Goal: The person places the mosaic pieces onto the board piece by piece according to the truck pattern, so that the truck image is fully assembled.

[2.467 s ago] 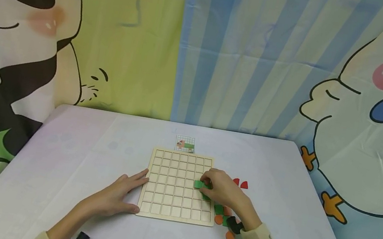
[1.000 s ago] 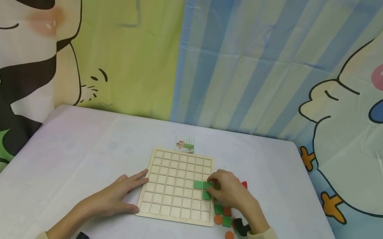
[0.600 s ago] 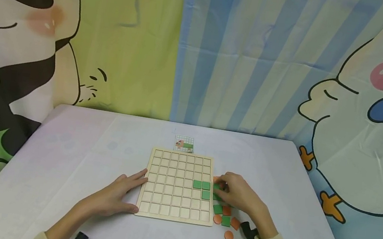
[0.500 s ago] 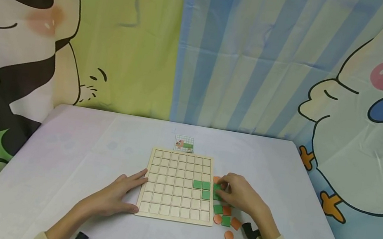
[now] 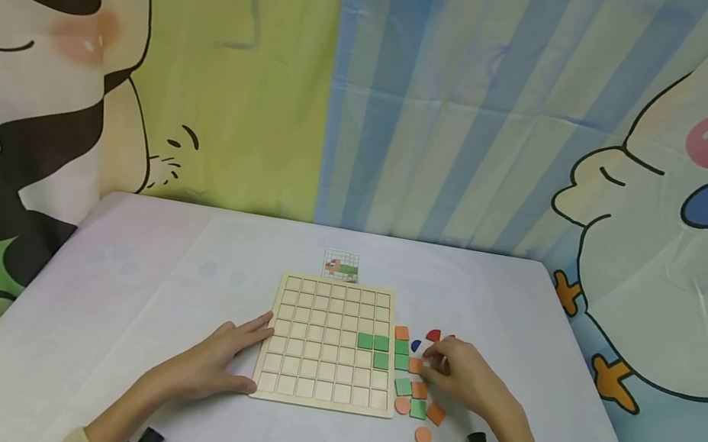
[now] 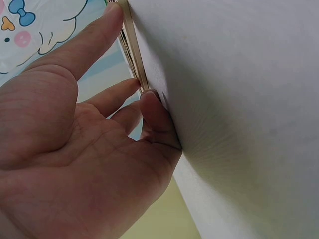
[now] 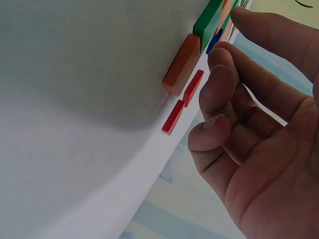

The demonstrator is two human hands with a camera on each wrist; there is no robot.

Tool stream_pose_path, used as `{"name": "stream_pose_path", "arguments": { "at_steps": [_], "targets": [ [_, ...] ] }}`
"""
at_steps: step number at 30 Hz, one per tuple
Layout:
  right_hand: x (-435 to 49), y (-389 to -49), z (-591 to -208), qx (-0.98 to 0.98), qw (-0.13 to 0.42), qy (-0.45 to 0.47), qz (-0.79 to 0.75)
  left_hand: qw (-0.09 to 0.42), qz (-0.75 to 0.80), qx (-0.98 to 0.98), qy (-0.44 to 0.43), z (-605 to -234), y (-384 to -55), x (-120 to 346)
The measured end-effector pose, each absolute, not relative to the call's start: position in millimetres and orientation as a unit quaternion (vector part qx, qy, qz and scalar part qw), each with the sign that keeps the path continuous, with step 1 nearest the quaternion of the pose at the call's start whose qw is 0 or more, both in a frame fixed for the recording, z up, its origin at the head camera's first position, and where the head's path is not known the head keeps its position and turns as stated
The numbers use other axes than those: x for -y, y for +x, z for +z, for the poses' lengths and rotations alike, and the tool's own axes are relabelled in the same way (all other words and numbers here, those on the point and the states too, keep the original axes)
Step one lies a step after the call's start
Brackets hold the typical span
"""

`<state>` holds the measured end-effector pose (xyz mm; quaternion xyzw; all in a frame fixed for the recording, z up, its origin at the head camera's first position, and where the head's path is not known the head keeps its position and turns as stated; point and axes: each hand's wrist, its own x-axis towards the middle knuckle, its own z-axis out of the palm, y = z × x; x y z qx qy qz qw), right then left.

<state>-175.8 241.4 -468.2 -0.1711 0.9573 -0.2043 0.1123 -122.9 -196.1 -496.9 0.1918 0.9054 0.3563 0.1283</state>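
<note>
At the bottom of the head view, an orange disc (image 5: 423, 437) lies flat on the white cloth (image 5: 99, 335), thin and smooth-edged. Slightly farther up, left of centre, the person's left hand (image 5: 212, 359) rests along the board's left edge, fingers extended and spread, thumb at the lower-left corner, seemingly to steady it. Right of centre, square green and orange pieces sit in a loose column; the right wrist view shows they are thick, crisp-edged and solidly coloured. The right hand (image 5: 462, 373) hovers over them, fingers loosely curled with a gap between thumb and index; no piece shows in its grasp. An orange tile (image 5: 416, 365) lies just beside its fingertips. The board (image 5: 325, 405), pale and probably wooden, fills the middle with square recesses; three green tiles (image 5: 380, 361) sit in its right part, two abreast and one below. The step in hand appears to be choosing another piece; the next move would call for a fingertip pinch on a tile's edges. Beyond lie a blue piece (image 5: 415, 345), red curved pieces (image 5: 434, 335) and, above the board, a small gridded card (image 5: 340, 273).
</note>
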Motion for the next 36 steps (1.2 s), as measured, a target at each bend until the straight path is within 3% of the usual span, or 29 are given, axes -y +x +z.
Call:
{"name": "stream_pose_path", "arguments": {
  "at_steps": [13, 36],
  "targets": [
    [-250, -171, -471, -0.962, 0.132, -0.123, -0.207, 0.129, 0.354, -0.908, 0.182, -498, -123, 196],
    [-255, -169, -472, -0.961, 0.134, -0.139, -0.198, 0.131, 0.352, -0.909, 0.179, -501, -123, 195]
  ]
}}
